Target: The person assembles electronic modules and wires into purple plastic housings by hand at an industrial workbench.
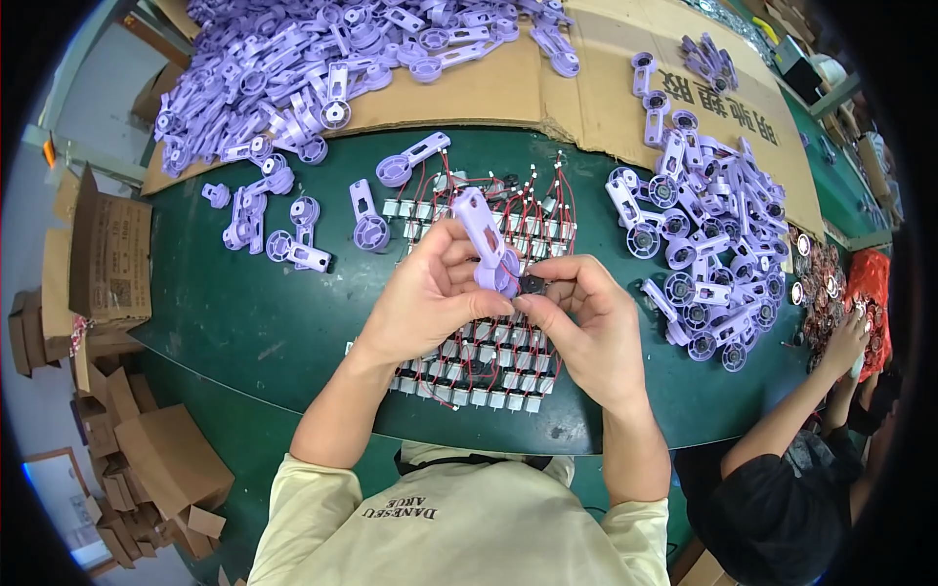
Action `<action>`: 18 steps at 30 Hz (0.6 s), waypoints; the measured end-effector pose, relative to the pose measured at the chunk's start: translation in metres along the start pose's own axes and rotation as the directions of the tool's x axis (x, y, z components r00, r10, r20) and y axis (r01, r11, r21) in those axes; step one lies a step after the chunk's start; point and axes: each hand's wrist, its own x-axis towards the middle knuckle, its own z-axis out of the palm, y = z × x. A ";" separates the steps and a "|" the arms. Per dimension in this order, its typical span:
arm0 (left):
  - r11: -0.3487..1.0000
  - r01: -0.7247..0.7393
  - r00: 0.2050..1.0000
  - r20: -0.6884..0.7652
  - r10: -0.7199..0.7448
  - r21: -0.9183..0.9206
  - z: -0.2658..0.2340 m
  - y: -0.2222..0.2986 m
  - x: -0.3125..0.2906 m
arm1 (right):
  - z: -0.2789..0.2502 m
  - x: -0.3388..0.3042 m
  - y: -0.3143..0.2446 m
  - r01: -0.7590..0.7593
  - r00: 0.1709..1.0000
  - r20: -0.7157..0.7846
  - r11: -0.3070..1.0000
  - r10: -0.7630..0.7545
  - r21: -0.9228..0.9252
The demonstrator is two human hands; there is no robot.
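Note:
My left hand (422, 298) is closed round a purple plastic housing (479, 227) with a slotted handle and a round end; the handle points up and away. At the round end, the fingers of my right hand (596, 327) pinch a small motor (532, 284) whose black end shows. A red wire runs along the housing's slot. How far the motor sits inside the round end is hidden by my fingers. Under both hands lie rows of small silver motors (498, 398) with red wires and white plugs.
A big heap of purple housings (283, 68) lies on flat cardboard (469, 93) at the far left. Another pile (718, 249) stands right, several loose ones (278, 220) left. Cardboard boxes (117, 254) sit beyond the table's left edge. A co-worker's hand (848, 342) reaches among parts at right.

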 end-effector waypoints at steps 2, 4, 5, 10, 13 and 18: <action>0.990 -0.046 0.997 0.066 0.037 0.135 -0.002 -0.004 -0.001 | 0.002 0.000 -0.002 -0.015 1.000 0.012 0.998 0.014 0.056; 0.989 -0.063 0.996 0.077 0.053 0.137 -0.004 -0.007 -0.001 | 0.002 -0.001 -0.002 -0.031 0.999 0.027 0.993 0.028 0.111; 0.987 -0.081 0.994 0.089 0.069 0.140 -0.004 -0.008 -0.002 | 0.000 -0.001 -0.002 -0.054 0.998 0.031 0.996 0.052 0.075; 0.983 -0.114 0.993 0.043 0.109 0.141 -0.001 -0.004 -0.003 | -0.005 -0.002 -0.005 -0.116 0.993 0.015 0.992 0.117 -0.052; 0.899 -0.266 0.964 0.097 0.247 0.349 -0.007 -0.012 0.004 | -0.005 -0.002 -0.005 -0.128 0.991 0.033 0.987 0.131 -0.096; 0.790 -0.324 0.946 0.154 0.286 0.520 -0.004 -0.017 0.005 | -0.008 -0.002 -0.006 -0.160 0.987 0.015 0.987 0.159 0.031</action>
